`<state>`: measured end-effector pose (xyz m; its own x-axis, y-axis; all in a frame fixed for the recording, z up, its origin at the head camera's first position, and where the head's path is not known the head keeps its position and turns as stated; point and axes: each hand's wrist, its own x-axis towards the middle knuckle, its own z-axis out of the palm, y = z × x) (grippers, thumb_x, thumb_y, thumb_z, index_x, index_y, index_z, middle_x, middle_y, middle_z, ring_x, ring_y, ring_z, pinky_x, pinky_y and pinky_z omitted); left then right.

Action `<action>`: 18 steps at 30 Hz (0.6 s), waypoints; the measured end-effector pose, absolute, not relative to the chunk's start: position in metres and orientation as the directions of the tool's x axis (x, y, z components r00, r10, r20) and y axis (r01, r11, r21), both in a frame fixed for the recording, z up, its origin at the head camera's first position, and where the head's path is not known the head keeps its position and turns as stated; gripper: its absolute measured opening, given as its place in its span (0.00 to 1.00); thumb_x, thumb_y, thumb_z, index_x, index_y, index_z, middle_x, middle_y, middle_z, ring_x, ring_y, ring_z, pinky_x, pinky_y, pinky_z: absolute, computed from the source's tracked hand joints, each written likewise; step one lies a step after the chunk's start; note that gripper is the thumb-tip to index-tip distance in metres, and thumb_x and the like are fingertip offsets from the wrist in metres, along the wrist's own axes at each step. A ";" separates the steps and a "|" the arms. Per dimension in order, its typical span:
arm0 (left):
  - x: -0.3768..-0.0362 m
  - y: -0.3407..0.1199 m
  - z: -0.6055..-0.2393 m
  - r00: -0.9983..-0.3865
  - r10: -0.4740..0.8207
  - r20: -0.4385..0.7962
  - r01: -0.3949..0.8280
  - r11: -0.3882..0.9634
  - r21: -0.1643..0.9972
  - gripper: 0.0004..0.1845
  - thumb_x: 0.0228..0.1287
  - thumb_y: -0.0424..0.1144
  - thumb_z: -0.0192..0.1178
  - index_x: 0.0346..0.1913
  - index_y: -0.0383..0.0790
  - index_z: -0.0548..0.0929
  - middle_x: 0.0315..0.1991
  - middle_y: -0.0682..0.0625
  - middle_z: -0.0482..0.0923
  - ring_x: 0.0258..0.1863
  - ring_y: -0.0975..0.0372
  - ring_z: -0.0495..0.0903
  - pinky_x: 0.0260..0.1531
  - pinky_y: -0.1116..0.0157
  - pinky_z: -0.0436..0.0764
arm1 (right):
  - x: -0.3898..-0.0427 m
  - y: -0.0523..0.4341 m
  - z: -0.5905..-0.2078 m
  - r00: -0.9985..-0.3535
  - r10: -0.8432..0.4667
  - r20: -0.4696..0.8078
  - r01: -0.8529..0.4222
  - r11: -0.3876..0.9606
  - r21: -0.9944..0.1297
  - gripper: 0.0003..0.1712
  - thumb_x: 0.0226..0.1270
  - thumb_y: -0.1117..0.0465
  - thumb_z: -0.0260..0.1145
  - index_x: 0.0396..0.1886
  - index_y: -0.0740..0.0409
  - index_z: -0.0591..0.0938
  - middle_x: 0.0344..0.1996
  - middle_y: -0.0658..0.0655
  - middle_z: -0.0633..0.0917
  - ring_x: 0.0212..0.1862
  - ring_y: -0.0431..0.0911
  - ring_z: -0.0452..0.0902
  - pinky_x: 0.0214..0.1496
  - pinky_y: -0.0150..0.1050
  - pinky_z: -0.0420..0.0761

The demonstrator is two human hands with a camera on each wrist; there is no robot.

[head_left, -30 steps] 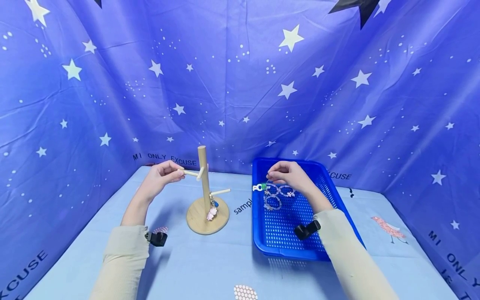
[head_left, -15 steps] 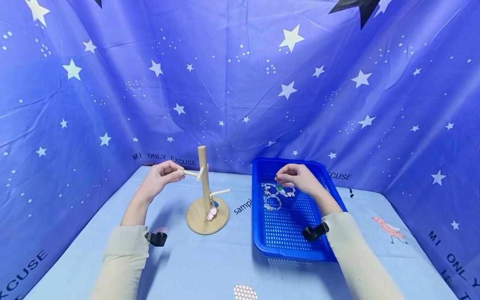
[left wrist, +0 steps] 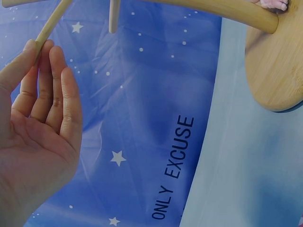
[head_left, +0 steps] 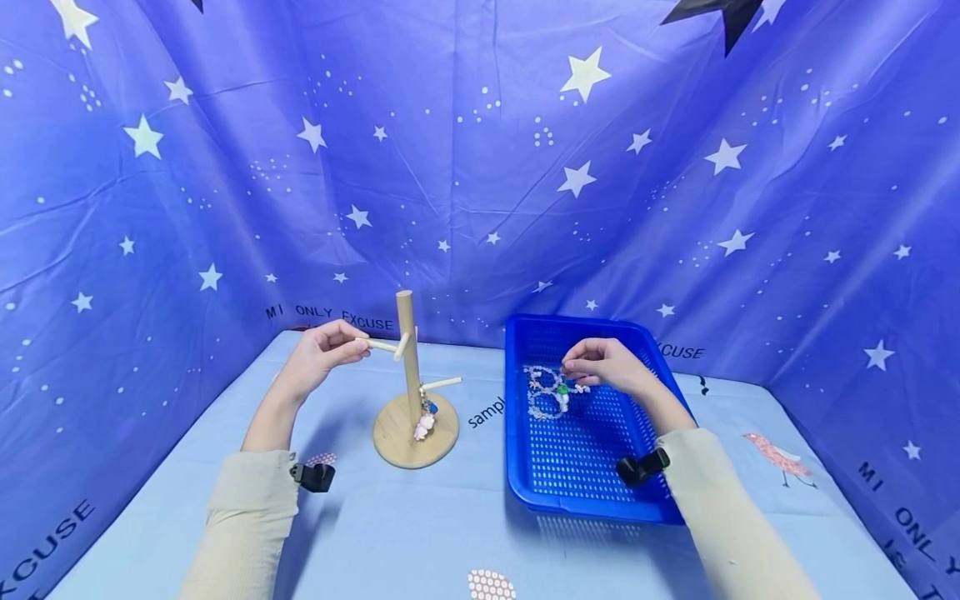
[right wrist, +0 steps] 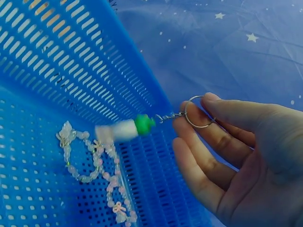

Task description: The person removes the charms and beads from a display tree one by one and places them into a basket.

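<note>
The left hand [head_left: 318, 357] pinched the tip of the upper peg [head_left: 384, 345] of a wooden stand [head_left: 411, 392], thumb and fingers [left wrist: 47, 90] closed together on the peg's end; in the left wrist view the peg [left wrist: 51, 24] ran up from the fingertips to the post. The stand rested on the blue counter [head_left: 420, 525], with a small pink charm [head_left: 423, 427] hanging from its lower peg, just above the round base. The right hand [head_left: 603, 364] hovered over the far part of the blue basket [head_left: 525, 487], its thumb and fingers [right wrist: 201, 142] clamped on the metal ring of a keychain [right wrist: 135, 126], whose white-and-green charm dangled clear of the mesh. Beaded bracelets [head_left: 542, 392] lay on the basket floor just below and to the left of the hand.
</note>
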<state>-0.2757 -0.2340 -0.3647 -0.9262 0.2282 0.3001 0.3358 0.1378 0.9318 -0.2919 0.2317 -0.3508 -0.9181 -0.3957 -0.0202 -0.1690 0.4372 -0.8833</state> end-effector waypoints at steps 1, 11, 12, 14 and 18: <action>-0.276 -0.234 -0.364 -0.928 0.224 0.297 0.333 0.142 0.932 0.06 0.70 0.32 0.60 0.38 0.49 0.82 0.34 0.64 0.85 0.38 0.72 0.85 0.44 0.74 0.85 | -0.293 0.233 -0.352 -0.914 -0.405 -0.032 -0.163 0.438 -0.884 0.15 0.74 0.63 0.61 0.48 0.74 0.78 0.37 0.52 0.89 0.39 0.38 0.86 0.50 0.41 0.88; -0.278 -0.235 -0.365 -0.927 0.232 0.295 0.333 0.145 0.932 0.05 0.71 0.33 0.60 0.39 0.47 0.83 0.35 0.61 0.86 0.39 0.72 0.85 0.45 0.74 0.85 | -0.298 0.242 -0.367 -0.857 -0.491 -0.157 -0.085 0.436 -0.896 0.15 0.72 0.65 0.62 0.50 0.76 0.78 0.40 0.56 0.89 0.45 0.48 0.86 0.54 0.45 0.87; -0.278 -0.235 -0.365 -0.926 0.233 0.296 0.334 0.145 0.931 0.05 0.71 0.33 0.60 0.39 0.47 0.83 0.35 0.61 0.86 0.39 0.72 0.85 0.45 0.74 0.85 | -0.299 0.243 -0.368 -0.853 -0.494 -0.169 -0.082 0.446 -0.891 0.16 0.72 0.65 0.62 0.50 0.76 0.78 0.41 0.59 0.89 0.46 0.48 0.86 0.55 0.48 0.86; -0.278 -0.235 -0.365 -0.926 0.233 0.297 0.335 0.144 0.931 0.05 0.71 0.33 0.60 0.39 0.47 0.83 0.35 0.62 0.86 0.39 0.72 0.85 0.45 0.74 0.85 | -0.300 0.244 -0.369 -0.846 -0.494 -0.199 -0.064 0.464 -0.883 0.15 0.72 0.65 0.62 0.50 0.75 0.78 0.44 0.63 0.88 0.47 0.51 0.86 0.57 0.51 0.85; -0.278 -0.235 -0.366 -0.926 0.233 0.296 0.334 0.145 0.932 0.06 0.71 0.33 0.60 0.39 0.49 0.83 0.35 0.61 0.86 0.39 0.72 0.85 0.45 0.74 0.85 | -0.302 0.247 -0.372 -0.832 -0.490 -0.259 -0.034 0.512 -0.858 0.13 0.72 0.66 0.60 0.49 0.74 0.78 0.46 0.68 0.87 0.50 0.55 0.86 0.59 0.54 0.84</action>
<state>-0.2776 -0.2352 -0.3658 -0.9263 0.2335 0.2956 0.3337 0.1446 0.9315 -0.3023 0.2471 -0.3722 -0.8323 -0.4902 -0.2590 -0.0342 0.5117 -0.8585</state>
